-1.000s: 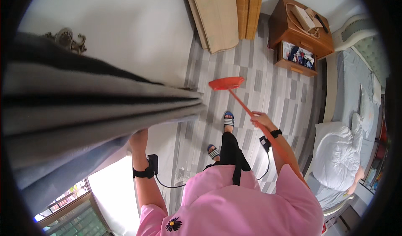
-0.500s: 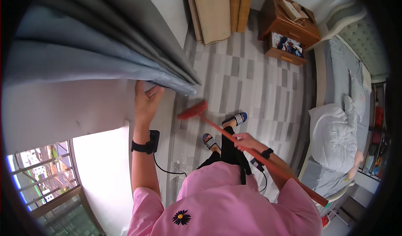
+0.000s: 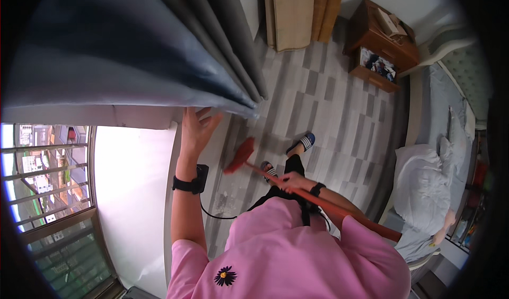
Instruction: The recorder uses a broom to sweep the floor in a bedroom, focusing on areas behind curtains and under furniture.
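My left hand [image 3: 195,129] is raised with fingers spread, pressing up against the bottom edge of a grey-blue curtain [image 3: 132,49] and holding it aside; a black band sits on that wrist. My right hand [image 3: 293,181] grips the orange handle of a broom [image 3: 328,203]. The red broom head [image 3: 239,156] rests low on the floor near the wall, just left of my sandalled feet [image 3: 302,142]. The handle runs back past my right side.
Grey striped floor [image 3: 339,108] stretches ahead. A bright window with a railing [image 3: 47,177] is at left. A wooden nightstand [image 3: 379,47] and a bed with white bedding [image 3: 424,187] stand at right. Wooden boards [image 3: 297,12] lean on the far wall. A black cable [image 3: 212,211] lies by the wall.
The curtain has been pushed further up and aside by my left hand. The broom head has swung from out in front toward the wall beneath the curtain.
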`<state>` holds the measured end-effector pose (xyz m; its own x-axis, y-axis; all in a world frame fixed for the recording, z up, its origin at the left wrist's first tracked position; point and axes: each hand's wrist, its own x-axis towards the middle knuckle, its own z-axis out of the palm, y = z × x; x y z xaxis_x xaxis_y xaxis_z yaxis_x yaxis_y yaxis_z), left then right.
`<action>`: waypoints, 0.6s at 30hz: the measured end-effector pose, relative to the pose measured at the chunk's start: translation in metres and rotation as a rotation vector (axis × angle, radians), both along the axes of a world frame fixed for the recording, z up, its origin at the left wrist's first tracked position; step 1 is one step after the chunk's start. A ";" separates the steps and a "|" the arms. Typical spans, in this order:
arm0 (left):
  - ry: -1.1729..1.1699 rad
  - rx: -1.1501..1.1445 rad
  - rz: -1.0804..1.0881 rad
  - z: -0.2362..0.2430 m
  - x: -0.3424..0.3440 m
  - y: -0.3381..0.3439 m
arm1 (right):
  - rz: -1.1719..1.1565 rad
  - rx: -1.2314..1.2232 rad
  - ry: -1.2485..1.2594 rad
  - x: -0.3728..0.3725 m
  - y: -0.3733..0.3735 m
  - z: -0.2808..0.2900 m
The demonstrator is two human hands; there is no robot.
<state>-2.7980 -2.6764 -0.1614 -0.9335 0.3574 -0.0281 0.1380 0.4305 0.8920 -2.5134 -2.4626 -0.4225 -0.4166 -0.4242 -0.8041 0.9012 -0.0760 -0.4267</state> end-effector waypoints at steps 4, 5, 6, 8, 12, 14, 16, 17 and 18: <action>0.006 0.038 0.028 -0.010 0.014 0.002 | 0.100 0.129 0.154 0.022 0.026 0.042; 0.001 0.040 0.066 -0.012 0.019 -0.001 | 0.079 0.169 0.186 0.019 0.041 0.059; -0.008 0.045 0.102 -0.018 0.023 -0.004 | 0.047 0.178 0.088 0.013 0.061 0.082; 0.020 0.074 0.100 -0.028 0.029 -0.006 | -0.135 0.224 0.048 0.017 0.108 0.099; 0.014 0.018 0.130 -0.024 0.034 -0.002 | -0.294 0.371 0.154 -0.003 0.212 0.103; 0.002 -0.046 0.153 -0.024 0.035 0.006 | -0.383 0.434 0.142 -0.016 0.264 0.088; 0.011 -0.053 0.216 -0.032 0.037 0.012 | -0.664 0.426 0.116 -0.025 0.299 0.076; 0.034 -0.103 0.247 -0.042 0.039 0.014 | -0.660 0.426 0.110 -0.024 0.309 0.066; 0.028 -0.105 0.248 -0.053 0.043 0.014 | -0.666 0.392 0.045 -0.019 0.316 0.049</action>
<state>-2.7547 -2.6620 -0.2140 -0.9931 0.1144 -0.0260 0.0408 0.5443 0.8379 -2.5327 -2.1466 -0.3733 -0.5201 0.2396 -0.8198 0.6995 -0.4313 -0.5698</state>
